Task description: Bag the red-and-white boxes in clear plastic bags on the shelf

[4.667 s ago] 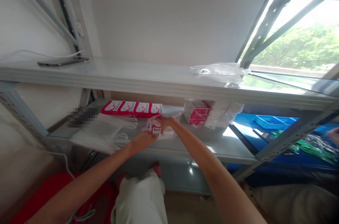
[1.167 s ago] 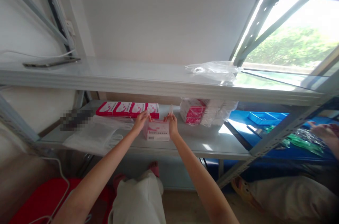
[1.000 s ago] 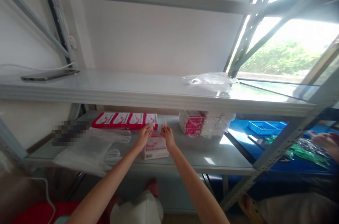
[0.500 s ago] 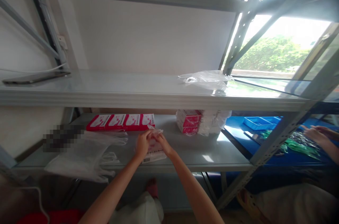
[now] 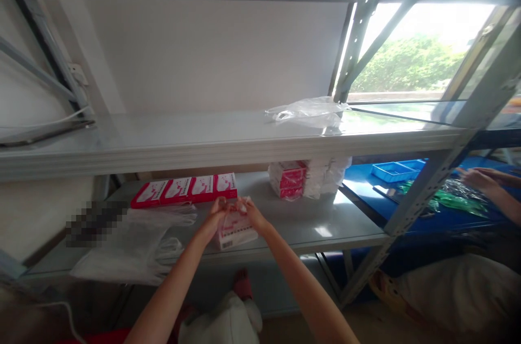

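A small pink-and-white box in a clear plastic bag stands near the front of the lower grey shelf. My left hand and my right hand meet at the bag's top and pinch the plastic together above the box. Behind them lies a row of red-and-white boxes. A flat pile of clear plastic bags lies to the left of my left hand.
A wrapped bundle of red-and-white boxes sits at the back right of the lower shelf. A loose plastic bag lies on the upper shelf. Another person's hand works at a blue table on the right.
My hands, apart at the bag's two top corners a second ago, have come together over the box. The view has swung left and tilted up.
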Tool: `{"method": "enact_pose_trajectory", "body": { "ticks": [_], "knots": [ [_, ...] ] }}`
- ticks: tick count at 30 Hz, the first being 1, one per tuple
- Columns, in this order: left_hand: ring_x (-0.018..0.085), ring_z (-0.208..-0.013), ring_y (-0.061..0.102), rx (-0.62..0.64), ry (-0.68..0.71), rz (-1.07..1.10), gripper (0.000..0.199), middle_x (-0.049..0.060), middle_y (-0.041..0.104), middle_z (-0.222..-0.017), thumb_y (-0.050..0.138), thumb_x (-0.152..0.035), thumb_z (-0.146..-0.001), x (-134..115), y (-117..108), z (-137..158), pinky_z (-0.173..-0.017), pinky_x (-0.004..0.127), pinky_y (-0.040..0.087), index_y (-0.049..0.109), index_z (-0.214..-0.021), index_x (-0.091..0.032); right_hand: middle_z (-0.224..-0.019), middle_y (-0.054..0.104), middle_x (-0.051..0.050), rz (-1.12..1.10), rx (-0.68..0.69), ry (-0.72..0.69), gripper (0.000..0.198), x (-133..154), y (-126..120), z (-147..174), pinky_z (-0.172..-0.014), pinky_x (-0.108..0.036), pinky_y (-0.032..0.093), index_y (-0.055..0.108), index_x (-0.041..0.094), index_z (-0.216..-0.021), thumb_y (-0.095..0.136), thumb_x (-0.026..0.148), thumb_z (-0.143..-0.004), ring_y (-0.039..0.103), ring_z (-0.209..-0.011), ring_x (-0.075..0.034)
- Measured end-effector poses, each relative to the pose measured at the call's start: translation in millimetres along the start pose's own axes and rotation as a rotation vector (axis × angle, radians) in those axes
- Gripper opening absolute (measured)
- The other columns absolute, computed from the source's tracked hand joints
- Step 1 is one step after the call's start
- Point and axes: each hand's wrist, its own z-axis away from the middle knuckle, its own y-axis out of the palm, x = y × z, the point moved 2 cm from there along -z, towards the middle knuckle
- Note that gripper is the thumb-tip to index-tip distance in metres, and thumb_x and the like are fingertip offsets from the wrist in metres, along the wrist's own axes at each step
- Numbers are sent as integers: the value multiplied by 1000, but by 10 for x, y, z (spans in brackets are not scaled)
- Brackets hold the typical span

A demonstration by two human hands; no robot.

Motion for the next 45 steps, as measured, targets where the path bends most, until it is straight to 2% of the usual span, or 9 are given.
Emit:
{"method": "enact_pose_trajectory", "body": {
  "ticks": [4,8,15,21,27,36,38,43,45],
  "knots": [
    [15,-70,64,-3,-87,149,45,0,64,-80,78,-39,-62,-45,-123,-72,-68,26,48,50,-92,-20,-70,67,-1,491,192,-277,20,204,-65,55,-74,-29,45,66,21,-67,53,23,-81,59,-71,-17],
    [17,-75,64,-32,-1,-21,39,4,67,-88,72,-46,-69,-100,-161,-117,-67,26,49,59,-96,-20,-95,71,-3,774,156,-402,35,259,-97,75,-84,-30,45,69,23,-89,44,3,-75,63,-88,-18],
    [25,-77,65,246,47,-288,23,7,70,-72,76,-37,-63,-97,17,-171,-76,38,50,69,-71,-16,-91,67,-5,1066,-24,-472,25,176,-27,77,-71,-26,45,60,21,-93,45,4,-81,62,-81,-17],
    [24,-80,63,-70,268,-619,13,8,71,-79,59,-18,-70,-220,-286,-267,-83,38,48,72,-72,-18,-89,67,-4,1143,-74,-586,24,263,-71,212,-75,-28,41,61,20,-86,44,3,-84,60,-81,-17],
    [27,-94,56,62,382,-1230,27,7,71,-85,51,-11,-77,-243,-729,-373,-95,41,36,74,-72,-25,-86,70,-3,1225,-225,-610,21,-21,-147,808,-84,-38,32,62,24,-85,48,9,-86,56,-85,-21],
    [24,-95,58,136,263,-1132,29,8,68,-90,45,-11,-75,61,-824,-405,-92,37,42,71,-83,-21,-114,63,-5,1232,-124,-572,20,-126,-77,1093,-94,-45,30,64,28,-93,47,18,-90,50,-106,-25],
    [23,-101,57,42,328,-1040,32,7,66,-98,42,-11,-76,4,-825,-330,-96,38,41,67,-92,-20,-120,59,-5,1143,-73,-532,18,-60,-128,1077,-93,-44,32,64,27,-97,47,27,-91,49,-109,-25],
    [24,-98,55,-672,505,-800,23,8,55,-100,43,-16,-78,-68,-717,217,-95,41,42,49,-100,-21,-119,60,-7,773,-241,-357,36,-13,-337,589,-97,-42,35,61,26,-112,29,33,-97,50,-113,-22],
    [22,-92,56,-810,454,-657,18,6,52,-96,45,-20,-78,27,-610,507,-89,38,46,44,-97,-22,-109,64,-8,621,-194,-224,33,-98,-372,281,-96,-41,38,64,23,-105,35,35,-94,55,-108,-22]
  ]
}}
